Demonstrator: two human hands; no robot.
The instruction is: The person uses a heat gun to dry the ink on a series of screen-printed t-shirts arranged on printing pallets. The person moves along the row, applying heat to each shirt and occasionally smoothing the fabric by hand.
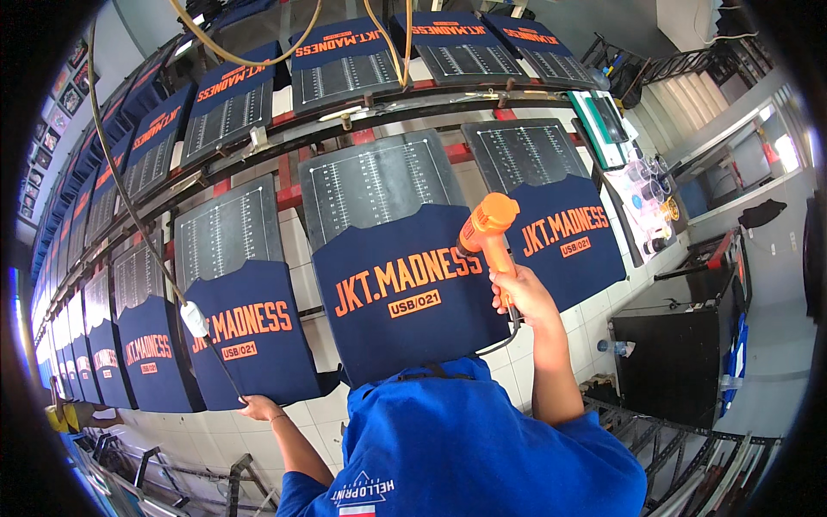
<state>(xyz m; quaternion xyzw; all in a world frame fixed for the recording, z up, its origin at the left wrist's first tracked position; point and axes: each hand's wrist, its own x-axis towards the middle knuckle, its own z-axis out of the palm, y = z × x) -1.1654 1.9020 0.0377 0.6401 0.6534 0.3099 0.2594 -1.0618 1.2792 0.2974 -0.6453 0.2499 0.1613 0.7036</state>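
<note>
An orange heat gun (491, 221) is gripped by its handle in my right hand (527, 297). Its nozzle points left and down over the orange lettering of a navy T-shirt (370, 345). This shirt is spread on a dark printing board (379, 177) with white ruler marks. Down at the left, my left hand (258, 408) has its fingers closed on a thin dark cable (226, 372). The cable runs up to a white socket block (195, 319), which hangs in front of another printed navy shirt (258, 366).
Similar boards with navy shirts line both sides of a long metal rail (362, 129). Yellowish hoses (401, 52) dangle overhead. At right stand a table with a green-framed screen (603, 121) and a black cabinet (668, 362). Another person's arm (95, 418) shows at far left.
</note>
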